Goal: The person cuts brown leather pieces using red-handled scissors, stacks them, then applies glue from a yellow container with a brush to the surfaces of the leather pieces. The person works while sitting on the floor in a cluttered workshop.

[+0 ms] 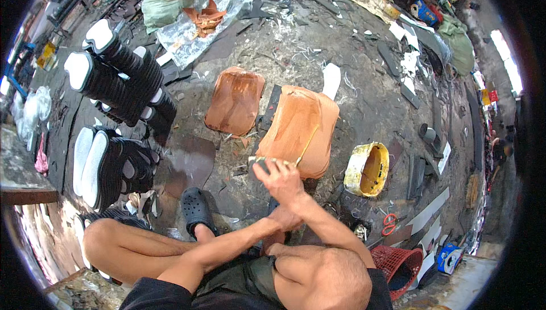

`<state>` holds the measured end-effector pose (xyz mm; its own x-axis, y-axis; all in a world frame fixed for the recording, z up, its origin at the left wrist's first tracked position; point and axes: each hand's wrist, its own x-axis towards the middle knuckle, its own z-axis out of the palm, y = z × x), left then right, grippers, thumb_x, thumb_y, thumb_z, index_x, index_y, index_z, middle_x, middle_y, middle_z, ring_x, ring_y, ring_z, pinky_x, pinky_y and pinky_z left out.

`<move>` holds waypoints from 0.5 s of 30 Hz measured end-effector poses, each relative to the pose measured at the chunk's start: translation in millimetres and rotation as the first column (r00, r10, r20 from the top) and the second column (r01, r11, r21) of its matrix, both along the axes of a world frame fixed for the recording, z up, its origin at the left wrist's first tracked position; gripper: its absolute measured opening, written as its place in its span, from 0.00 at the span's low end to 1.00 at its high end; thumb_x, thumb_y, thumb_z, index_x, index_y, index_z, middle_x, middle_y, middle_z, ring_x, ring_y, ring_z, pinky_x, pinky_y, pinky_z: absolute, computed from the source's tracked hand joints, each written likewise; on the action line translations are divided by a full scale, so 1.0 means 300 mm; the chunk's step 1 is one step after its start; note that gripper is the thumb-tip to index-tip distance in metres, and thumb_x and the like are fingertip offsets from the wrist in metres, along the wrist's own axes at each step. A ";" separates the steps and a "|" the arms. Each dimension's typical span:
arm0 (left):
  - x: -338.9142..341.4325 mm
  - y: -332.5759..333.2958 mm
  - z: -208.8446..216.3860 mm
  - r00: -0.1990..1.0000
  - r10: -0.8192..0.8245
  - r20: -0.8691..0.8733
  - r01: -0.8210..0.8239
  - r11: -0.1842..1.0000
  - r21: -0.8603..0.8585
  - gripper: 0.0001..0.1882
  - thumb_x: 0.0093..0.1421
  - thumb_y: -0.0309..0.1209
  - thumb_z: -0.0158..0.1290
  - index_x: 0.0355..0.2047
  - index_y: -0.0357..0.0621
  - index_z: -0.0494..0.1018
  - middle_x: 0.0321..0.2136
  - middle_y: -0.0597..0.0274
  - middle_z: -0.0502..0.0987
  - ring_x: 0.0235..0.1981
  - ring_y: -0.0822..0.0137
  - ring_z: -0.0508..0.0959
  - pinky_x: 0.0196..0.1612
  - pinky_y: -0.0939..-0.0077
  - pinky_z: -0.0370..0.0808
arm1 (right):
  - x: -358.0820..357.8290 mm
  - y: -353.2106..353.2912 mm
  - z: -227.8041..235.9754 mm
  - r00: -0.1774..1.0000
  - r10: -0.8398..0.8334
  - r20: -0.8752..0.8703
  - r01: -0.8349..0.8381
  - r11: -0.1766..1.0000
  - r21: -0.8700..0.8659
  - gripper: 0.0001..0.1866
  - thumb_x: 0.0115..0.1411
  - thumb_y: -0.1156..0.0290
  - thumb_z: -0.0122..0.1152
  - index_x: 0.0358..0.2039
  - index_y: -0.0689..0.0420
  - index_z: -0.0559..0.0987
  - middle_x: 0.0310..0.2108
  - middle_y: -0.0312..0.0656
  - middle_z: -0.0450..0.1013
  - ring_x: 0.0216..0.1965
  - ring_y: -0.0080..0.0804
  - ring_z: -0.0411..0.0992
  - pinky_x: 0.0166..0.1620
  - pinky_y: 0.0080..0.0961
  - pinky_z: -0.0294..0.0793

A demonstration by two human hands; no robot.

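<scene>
Brush, held in right hand, fingers closed round its handle, bristle end at lower edge of orange leather sheet on the floor. Left hand tucked below right forearm; grip hidden. Yellow glue tin just right.

Soft, even daylight fills the scene; shadows are faint. A bright opening at the right edge glares white. Fisheye distortion bends and blurs the rim.

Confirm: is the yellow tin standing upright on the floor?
No. The yellow tin lies tipped on its side, its open mouth facing sideways beside the orange leather sheet.
</scene>
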<state>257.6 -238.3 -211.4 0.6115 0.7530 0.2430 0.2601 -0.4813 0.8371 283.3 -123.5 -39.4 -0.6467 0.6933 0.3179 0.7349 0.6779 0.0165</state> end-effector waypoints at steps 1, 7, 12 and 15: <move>0.024 -0.004 0.022 0.993 0.010 0.117 -0.011 1.000 0.013 0.21 0.60 0.33 0.55 0.54 0.43 0.74 0.53 0.49 0.76 0.54 0.54 0.76 0.56 0.66 0.74 | 0.037 -0.037 -0.003 0.995 -0.004 -0.097 -0.004 0.996 -0.090 0.21 0.55 0.70 0.58 0.51 0.42 0.79 0.39 0.38 0.79 0.39 0.35 0.78 0.37 0.34 0.80; -0.026 0.345 0.487 0.811 0.036 -0.585 0.092 0.978 0.188 0.31 0.55 0.26 0.54 0.61 0.36 0.67 0.62 0.48 0.69 0.66 0.59 0.67 0.45 0.68 0.81 | 0.314 0.209 0.343 0.727 -0.272 -0.630 0.019 0.926 -0.378 0.29 0.47 0.88 0.55 0.50 0.52 0.81 0.49 0.44 0.80 0.48 0.42 0.80 0.50 0.33 0.79; -0.035 0.333 0.343 0.843 0.325 -0.429 -0.040 0.833 0.552 0.29 0.57 0.26 0.50 0.60 0.34 0.68 0.64 0.50 0.68 0.67 0.58 0.66 0.44 0.73 0.83 | 0.474 0.528 0.162 0.860 -0.186 -0.475 -0.104 0.847 -0.521 0.28 0.47 0.89 0.53 0.44 0.47 0.85 0.46 0.41 0.81 0.48 0.44 0.79 0.49 0.31 0.79; -0.028 0.318 0.353 0.804 0.321 -0.500 -0.015 0.853 0.522 0.28 0.57 0.27 0.50 0.60 0.33 0.68 0.64 0.51 0.68 0.67 0.57 0.66 0.51 0.71 0.80 | 0.531 0.636 0.054 0.883 -0.317 -0.345 0.035 0.778 -0.627 0.26 0.46 0.86 0.55 0.41 0.44 0.87 0.43 0.38 0.82 0.49 0.42 0.78 0.52 0.31 0.78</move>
